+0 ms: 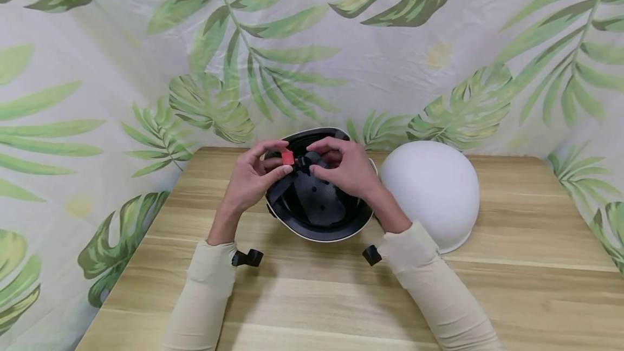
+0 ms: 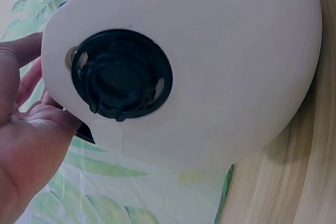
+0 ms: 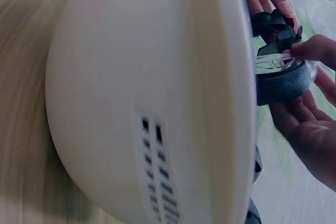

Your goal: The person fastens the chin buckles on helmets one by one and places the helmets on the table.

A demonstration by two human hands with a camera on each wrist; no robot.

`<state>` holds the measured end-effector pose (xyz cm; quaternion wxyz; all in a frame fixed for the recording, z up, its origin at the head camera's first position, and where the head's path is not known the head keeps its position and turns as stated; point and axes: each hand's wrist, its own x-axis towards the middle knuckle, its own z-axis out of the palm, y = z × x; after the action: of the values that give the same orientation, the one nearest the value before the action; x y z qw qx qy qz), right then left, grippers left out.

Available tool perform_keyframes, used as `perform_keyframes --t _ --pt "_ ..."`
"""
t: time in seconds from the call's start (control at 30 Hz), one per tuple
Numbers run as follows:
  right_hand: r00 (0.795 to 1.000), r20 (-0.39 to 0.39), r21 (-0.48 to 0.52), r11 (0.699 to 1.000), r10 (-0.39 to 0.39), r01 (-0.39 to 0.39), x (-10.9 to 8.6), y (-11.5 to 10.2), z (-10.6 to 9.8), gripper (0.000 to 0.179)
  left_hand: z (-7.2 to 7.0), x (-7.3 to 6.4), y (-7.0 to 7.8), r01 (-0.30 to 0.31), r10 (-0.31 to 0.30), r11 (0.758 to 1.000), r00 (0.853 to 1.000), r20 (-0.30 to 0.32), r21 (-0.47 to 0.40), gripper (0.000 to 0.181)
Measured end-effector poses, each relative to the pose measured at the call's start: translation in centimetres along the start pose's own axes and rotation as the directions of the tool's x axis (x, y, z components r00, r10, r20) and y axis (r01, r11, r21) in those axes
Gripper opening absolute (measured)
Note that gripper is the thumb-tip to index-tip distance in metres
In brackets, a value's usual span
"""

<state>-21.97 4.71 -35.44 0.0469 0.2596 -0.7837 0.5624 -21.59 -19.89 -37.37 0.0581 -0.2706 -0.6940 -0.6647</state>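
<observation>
A white helmet (image 1: 319, 234) lies upturned on the table, its dark padded inside facing up. Over its opening, my left hand (image 1: 249, 177) pinches a red buckle piece (image 1: 288, 157) between thumb and fingers. My right hand (image 1: 348, 169) grips the dark chin strap (image 3: 283, 86) beside a clear plastic piece (image 3: 273, 62). Black buckle parts (image 3: 275, 24) sit between the two hands. In the left wrist view, the helmet's side carries a round black fitting (image 2: 123, 74), and the shell hides part of the left fingers.
A smooth white dome (image 1: 431, 194) stands on the wooden table (image 1: 302, 307) just right of the helmet, near my right forearm. Behind the table hangs a leaf-patterned cloth (image 1: 287, 42). Black camera mounts (image 1: 248, 258) stick out from both wrists.
</observation>
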Motion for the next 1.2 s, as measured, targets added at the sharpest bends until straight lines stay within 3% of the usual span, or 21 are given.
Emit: perform_keyframes --t 0.13,0.23,0.4,0.53,0.7,0.9,1.2 --pt "1.0 0.014 -0.055 0.998 -0.018 0.018 -0.1 0.2 -0.3 0.029 -0.1 0.0 -0.1 -0.018 0.017 1.0 1.0 0.018 0.009 0.047" --pt "1.0 0.027 0.013 1.0 -0.013 0.013 -0.2 0.4 -0.6 0.026 -0.2 0.1 -0.2 -0.038 0.038 0.999 0.999 0.026 0.026 0.046" --pt "0.998 0.056 0.16 0.987 0.011 -0.02 -0.3 0.5 -0.8 0.03 -0.3 0.1 -0.4 -0.039 0.038 0.991 0.999 0.014 0.128 0.043" --pt "0.997 0.07 0.195 0.98 0.017 -0.03 -0.4 0.6 -0.9 0.028 -0.3 0.1 -0.5 -0.03 0.027 0.985 0.999 0.022 0.17 0.043" --pt "1.0 -0.001 0.169 0.985 0.031 -0.03 -0.5 0.7 -0.8 0.02 -0.1 0.2 -0.5 -0.016 0.014 0.982 1.0 0.013 0.187 0.04" --pt "0.995 -0.088 0.22 0.975 0.051 -0.031 -0.6 0.7 -0.6 0.033 0.1 0.2 -0.4 -0.031 0.03 0.976 1.0 0.006 0.216 0.036" --pt "0.984 -0.162 0.097 0.994 0.071 -0.055 -0.5 1.1 -0.7 0.043 0.2 0.3 -0.5 -0.063 0.063 0.966 0.998 0.009 0.252 0.035"
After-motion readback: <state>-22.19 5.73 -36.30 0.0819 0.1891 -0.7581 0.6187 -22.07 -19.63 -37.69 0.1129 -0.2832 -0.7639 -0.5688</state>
